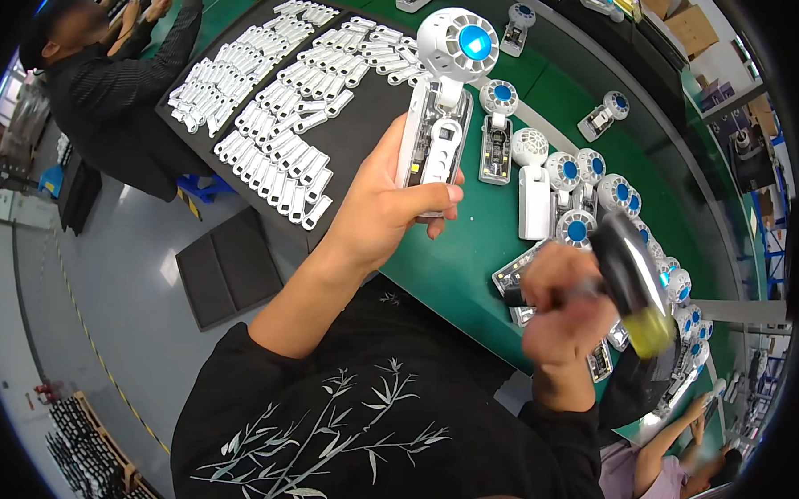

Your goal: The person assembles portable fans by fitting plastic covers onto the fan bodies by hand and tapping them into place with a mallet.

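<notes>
My left hand [375,190] is wrapped round a white handheld device [414,130] and holds it upright. Its round, slotted head has a blue centre; the body below is open-backed, with a small white keyhole-shaped piece [441,153] lying in it. My thumb crosses the lower end of the body. To the right, my right hand [567,301] is closed on the grip of a pistol-shaped power tool [630,268], black with a yellow end. Motion blurs this hand and tool, so the exact kind of tool is unclear. The tool is apart from the held device.
Dark trays [351,140] on the green table [452,279] hold rows of white casing parts [279,146]. Many similar devices [563,172] line the right side. One person [112,85] works at the far left, another [648,474] at the lower right. An empty-looking black tray [229,269] lies lower left.
</notes>
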`<state>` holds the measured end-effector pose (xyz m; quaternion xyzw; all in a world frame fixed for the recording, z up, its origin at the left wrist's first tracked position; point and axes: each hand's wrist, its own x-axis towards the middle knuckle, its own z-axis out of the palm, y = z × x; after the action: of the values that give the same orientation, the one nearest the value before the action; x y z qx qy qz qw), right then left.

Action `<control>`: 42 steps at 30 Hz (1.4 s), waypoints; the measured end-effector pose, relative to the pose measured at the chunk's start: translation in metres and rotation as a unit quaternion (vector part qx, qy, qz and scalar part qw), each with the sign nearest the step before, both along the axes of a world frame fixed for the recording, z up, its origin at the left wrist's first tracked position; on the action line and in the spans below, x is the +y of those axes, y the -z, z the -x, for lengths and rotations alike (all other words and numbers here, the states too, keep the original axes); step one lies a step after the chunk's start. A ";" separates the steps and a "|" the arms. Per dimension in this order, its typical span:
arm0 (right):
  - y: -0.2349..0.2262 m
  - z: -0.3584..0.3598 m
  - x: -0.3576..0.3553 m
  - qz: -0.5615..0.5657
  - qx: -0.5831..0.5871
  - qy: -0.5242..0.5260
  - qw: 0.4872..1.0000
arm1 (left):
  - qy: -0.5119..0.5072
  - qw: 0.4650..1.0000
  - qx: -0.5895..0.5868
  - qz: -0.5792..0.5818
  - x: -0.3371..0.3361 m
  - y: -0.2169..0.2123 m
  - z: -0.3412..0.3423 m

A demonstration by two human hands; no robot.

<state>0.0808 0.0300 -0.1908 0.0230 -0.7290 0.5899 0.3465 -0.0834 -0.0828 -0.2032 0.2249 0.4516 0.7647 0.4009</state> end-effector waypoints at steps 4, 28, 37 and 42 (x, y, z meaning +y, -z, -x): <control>0.025 0.028 0.007 -0.062 -0.138 0.034 0.988 | 0.025 0.999 -0.024 0.028 0.004 -0.007 -0.003; 0.080 0.062 0.007 0.159 -0.249 0.076 0.952 | -0.035 0.979 0.170 0.109 -0.004 0.063 0.000; 0.085 0.055 0.020 0.383 -0.218 -0.037 0.897 | -0.004 0.846 0.488 0.214 -0.002 0.065 -0.002; 0.091 0.053 0.024 0.384 -0.212 -0.041 0.898 | 0.015 0.863 0.469 0.189 0.000 0.066 -0.004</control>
<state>0.0277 0.0540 -0.2815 -0.2073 -0.5002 0.8287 0.1415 -0.0791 -0.0829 -0.2688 0.4841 0.7184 0.4627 0.1881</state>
